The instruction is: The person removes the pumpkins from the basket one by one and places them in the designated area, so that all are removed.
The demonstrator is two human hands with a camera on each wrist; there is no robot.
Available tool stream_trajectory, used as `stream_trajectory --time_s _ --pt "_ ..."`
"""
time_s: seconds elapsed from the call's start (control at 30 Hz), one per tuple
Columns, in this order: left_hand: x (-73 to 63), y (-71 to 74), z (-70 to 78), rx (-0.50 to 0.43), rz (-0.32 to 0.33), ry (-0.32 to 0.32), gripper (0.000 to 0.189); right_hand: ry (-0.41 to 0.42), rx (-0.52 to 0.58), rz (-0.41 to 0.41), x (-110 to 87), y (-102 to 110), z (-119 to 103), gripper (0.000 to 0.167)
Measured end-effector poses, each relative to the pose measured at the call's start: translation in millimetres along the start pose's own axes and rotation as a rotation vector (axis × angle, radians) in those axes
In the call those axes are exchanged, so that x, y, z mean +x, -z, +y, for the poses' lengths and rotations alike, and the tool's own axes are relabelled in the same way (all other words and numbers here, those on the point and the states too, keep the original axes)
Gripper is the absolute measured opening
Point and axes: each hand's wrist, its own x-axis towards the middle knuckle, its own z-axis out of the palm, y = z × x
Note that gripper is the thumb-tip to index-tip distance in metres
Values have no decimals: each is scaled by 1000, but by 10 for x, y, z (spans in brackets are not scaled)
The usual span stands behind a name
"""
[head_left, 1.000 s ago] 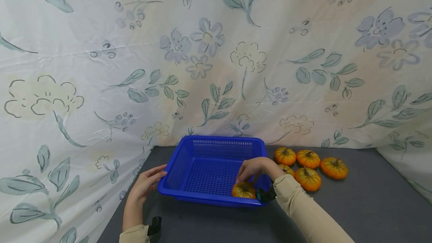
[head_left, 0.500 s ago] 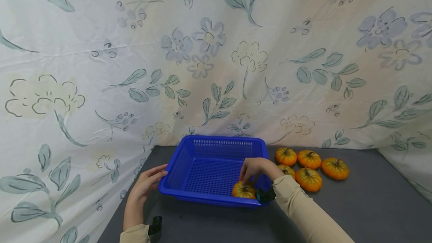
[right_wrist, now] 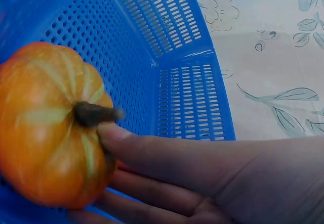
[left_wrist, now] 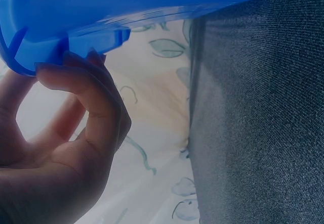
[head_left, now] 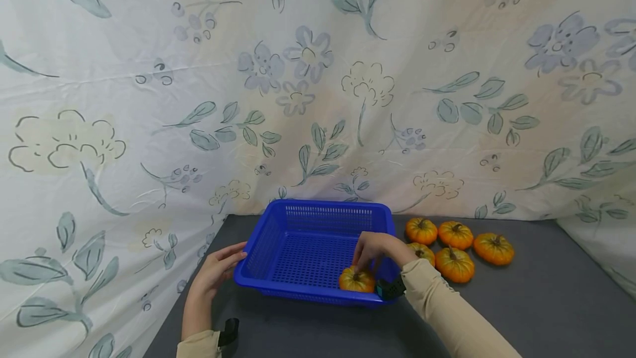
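A blue plastic basket [head_left: 313, 258] with slotted walls stands on the dark table. My left hand [head_left: 213, 275] grips its left rim; the left wrist view shows curled fingers [left_wrist: 101, 97] at the basket's rim [left_wrist: 30, 57]. My right hand [head_left: 377, 248] reaches inside the basket's near right corner. There it holds a small orange pumpkin [head_left: 356, 280]. Seen from the right wrist, the thumb [right_wrist: 119, 135] lies against the pumpkin [right_wrist: 40, 128] beside its dark stem, with the other fingers along its side. Their tips are partly hidden under the pumpkin.
Several more small pumpkins [head_left: 454, 264] sit grouped on the grey cloth-covered table [head_left: 536, 291], right of the basket. One of them [head_left: 421, 251] is partly hidden behind the right forearm. A floral curtain [head_left: 318, 87] hangs behind and along the left side.
The pumpkin in the basket has shifted slightly left, and its top has turned a little under the right hand. The left hand and the basket have stayed in place.
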Motion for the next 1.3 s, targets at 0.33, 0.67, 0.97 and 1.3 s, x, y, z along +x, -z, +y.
stream_trajectory --time_s 0.33,0.67,0.97,1.3 --pt "4 -3 8 1 2 -5 57 63 15 -62 14 14 38 23" --pt "16 16 -9 -12 -8 2 57 289 -18 -364 93 34 102 61" --pt "11 16 -17 -12 -4 14 58 270 -39 -393 96 30 73 64" --pt "8 16 3 -4 -1 6 59 230 -63 -390 73 22 49 67"
